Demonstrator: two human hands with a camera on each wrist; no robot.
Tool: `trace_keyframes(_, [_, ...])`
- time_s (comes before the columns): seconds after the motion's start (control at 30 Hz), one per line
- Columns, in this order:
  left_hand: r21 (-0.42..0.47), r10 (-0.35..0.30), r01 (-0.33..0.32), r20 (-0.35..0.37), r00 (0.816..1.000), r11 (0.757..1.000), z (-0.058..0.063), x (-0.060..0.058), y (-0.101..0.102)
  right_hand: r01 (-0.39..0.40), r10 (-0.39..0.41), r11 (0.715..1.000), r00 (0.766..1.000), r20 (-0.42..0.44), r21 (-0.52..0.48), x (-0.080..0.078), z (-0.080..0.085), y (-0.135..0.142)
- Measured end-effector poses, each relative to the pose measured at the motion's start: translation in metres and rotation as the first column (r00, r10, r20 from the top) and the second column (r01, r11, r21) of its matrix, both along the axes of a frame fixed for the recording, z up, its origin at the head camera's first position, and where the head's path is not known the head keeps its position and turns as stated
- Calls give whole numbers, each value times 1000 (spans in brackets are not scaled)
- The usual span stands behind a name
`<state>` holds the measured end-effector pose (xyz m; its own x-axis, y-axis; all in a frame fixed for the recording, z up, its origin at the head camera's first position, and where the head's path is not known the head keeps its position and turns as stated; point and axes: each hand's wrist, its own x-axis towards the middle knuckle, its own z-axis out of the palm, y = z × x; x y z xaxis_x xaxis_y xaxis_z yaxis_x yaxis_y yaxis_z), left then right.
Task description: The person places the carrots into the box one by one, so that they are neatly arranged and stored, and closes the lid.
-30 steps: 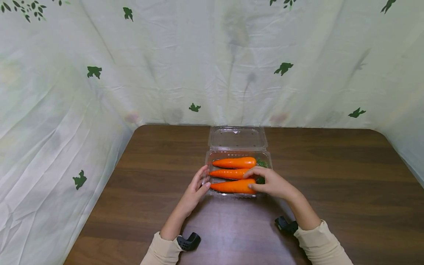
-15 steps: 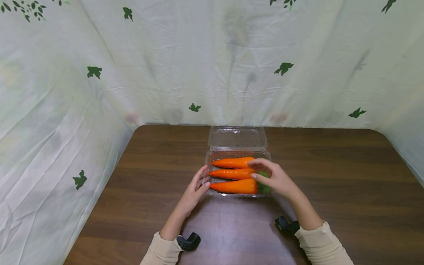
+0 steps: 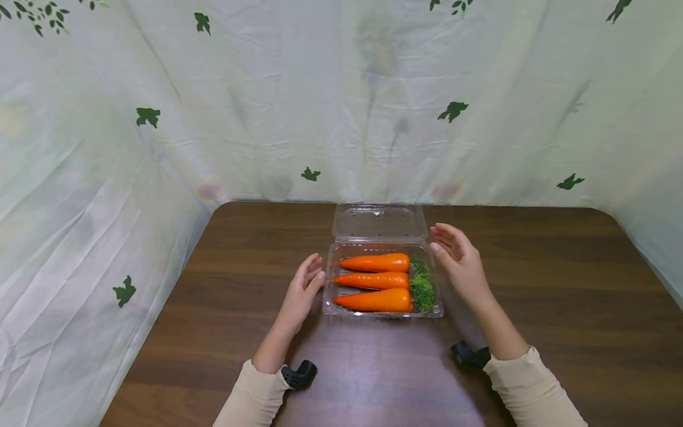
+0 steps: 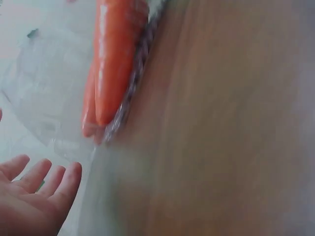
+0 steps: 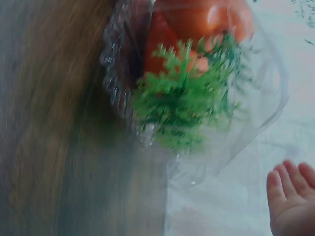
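Note:
Three orange carrots (image 3: 373,280) lie side by side in a clear plastic clamshell box (image 3: 331,309), tips to the left. Their green leafy tops (image 3: 422,286) bunch at the box's right end, as the right wrist view also shows with the leaves (image 5: 182,98). The hinged lid (image 3: 380,222) lies back, away from the person. My left hand (image 3: 300,293) is just left of the box, fingers loosely extended and holding nothing. To the right of the lid and box, my right hand (image 3: 463,267) hovers with relaxed fingers, also holding nothing.
The box stands on a brown wooden table (image 3: 533,296), near its far edge. A white curtain (image 3: 256,118) with green bird and leaf prints hangs behind and at the left. Dark wrist devices (image 3: 300,375) sit below both hands.
My right hand has left the carrots and leaves, moving right and farther away beside the box. My left hand has drawn back left from the box's edge. The leafy tops are now uncovered.

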<state>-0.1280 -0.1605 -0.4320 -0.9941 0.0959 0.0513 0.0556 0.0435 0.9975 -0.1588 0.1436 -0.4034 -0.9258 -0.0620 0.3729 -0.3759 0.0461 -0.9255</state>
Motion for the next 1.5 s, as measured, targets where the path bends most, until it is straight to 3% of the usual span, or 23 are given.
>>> trace_keyframes(0.2, [7,39,-38,-39,998,999,-5,-30,-10,88,-90,995,995,41,52,-9,10,1])
trace_keyframes(0.4, [-86,47,-52,-66,997,995,1,-62,-16,103,-117,987,987,109,126,-35,-6,8])
trace_keyframes(0.63, [-197,29,-20,43,999,980,8,-92,-14,96,-151,967,962,227,237,-65,-24,10])
trace_keyframes(0.8, [-281,-4,40,125,992,959,8,-108,-9,67,-163,959,925,342,274,-76,-29,10])
trace_keyframes(1.03, [-323,-17,76,179,984,943,7,-126,-2,4,-95,986,839,537,168,-88,-36,11])
trace_keyframes(1.23, [-286,-29,114,286,958,951,7,-132,5,-39,-20,996,783,622,81,-93,-38,11])
trace_keyframes(1.33, [-272,-43,127,294,955,954,5,-133,7,-43,18,999,768,640,24,-95,-40,12])
trace_keyframes(1.5, [-247,-48,120,279,959,962,3,-134,8,-37,55,998,775,630,-42,-94,-37,11])
